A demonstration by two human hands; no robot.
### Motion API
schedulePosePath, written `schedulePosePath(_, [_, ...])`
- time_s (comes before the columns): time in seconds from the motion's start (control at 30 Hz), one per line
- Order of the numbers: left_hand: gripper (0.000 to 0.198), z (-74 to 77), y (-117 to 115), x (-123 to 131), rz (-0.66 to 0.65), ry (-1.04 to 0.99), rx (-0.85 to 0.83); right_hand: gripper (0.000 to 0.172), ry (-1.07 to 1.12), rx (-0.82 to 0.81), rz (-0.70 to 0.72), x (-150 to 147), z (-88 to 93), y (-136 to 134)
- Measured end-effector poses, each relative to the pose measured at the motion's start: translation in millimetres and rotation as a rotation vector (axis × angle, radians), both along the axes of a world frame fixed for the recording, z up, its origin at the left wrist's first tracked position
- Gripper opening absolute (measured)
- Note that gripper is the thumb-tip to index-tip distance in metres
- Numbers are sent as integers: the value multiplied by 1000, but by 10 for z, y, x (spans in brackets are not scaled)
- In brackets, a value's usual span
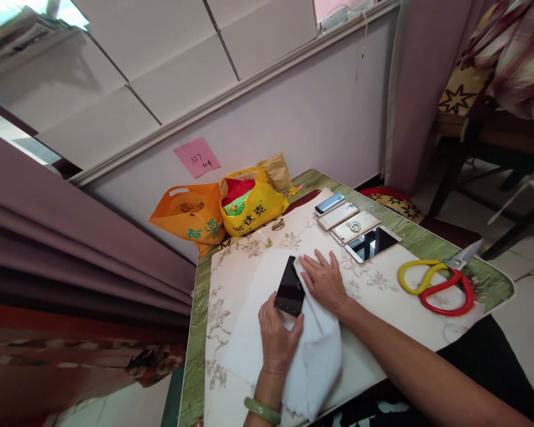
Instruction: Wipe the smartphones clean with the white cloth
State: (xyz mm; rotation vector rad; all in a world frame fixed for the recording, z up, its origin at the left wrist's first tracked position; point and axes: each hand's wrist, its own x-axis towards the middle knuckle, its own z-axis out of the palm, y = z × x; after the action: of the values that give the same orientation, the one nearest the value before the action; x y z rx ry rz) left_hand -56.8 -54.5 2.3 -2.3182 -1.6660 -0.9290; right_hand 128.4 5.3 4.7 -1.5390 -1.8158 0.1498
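A black phone (290, 287) lies face up on a white cloth (318, 356) on the table. My left hand (276, 332), with a green bangle above the wrist, grips the phone's lower end between thumb and fingers. Over the phone's right edge is a fold of the cloth, and my right hand (324, 280) rests on that fold, fingers spread and pressing it. A silver phone with a dark screen (374, 243), a gold phone with a ring (355, 227), another pale phone (338, 216) and a blue one (330, 203) lie in a row beyond.
Scissors with yellow and red handles (447, 287) lie at the right. An orange bag (187, 213), a yellow bag (253, 207) and a brown packet (276, 172) stand at the table's back by the wall. A purple curtain (115, 249) hangs at the left.
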Motion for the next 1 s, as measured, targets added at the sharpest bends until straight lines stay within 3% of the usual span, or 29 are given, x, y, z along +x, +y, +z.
schedulePosePath(0.03, [73, -1, -4, 1, -4, 2, 8, 38, -8, -10, -35, 8, -3, 4])
schedulePosePath(0.1, [73, -14, -9, -8, -9, 2, 18, 36, -18, 29, 27, 1, -8, -20])
schedulePosePath(0.23, [71, -59, -11, -40, -3, 25, 39, 31, -25, 239, 488, -68, -23, -113])
schedulePosePath(0.3, [69, -65, -10, -41, 6, 36, 48, 28, -28, 294, 625, -86, -33, -121])
schedulePosePath(0.37, [69, -53, -9, -28, 11, 28, 39, 26, -20, 261, 531, -73, -45, -86])
schedulePosePath(0.47, [70, -18, -8, -2, 7, 13, 33, 28, 11, 109, 129, -22, -58, -12])
schedulePosePath(0.53, [71, -7, -8, 2, -2, 9, 40, 30, 17, 45, -18, -4, -59, 0])
schedulePosePath(0.6, [70, -10, -8, -6, -2, 1, 34, 30, 13, 73, 84, -18, -53, -36])
schedulePosePath(0.7, [67, -26, -8, -24, 18, -4, -8, 24, 22, 204, 467, -74, -43, -118])
schedulePosePath(0.77, [66, -26, -11, -26, 28, -3, -20, 22, 24, 239, 604, -94, -40, -133])
schedulePosePath(0.83, [67, -11, -13, -17, 24, -4, -23, 21, 29, 194, 500, -80, -43, -100])
schedulePosePath(0.93, [69, 14, -14, 2, 17, -7, -38, 25, 53, 61, 116, -31, -50, -33])
schedulePosePath(1.0, [69, 12, -10, 5, 11, -6, -35, 30, 47, 27, 73, -19, -50, -37])
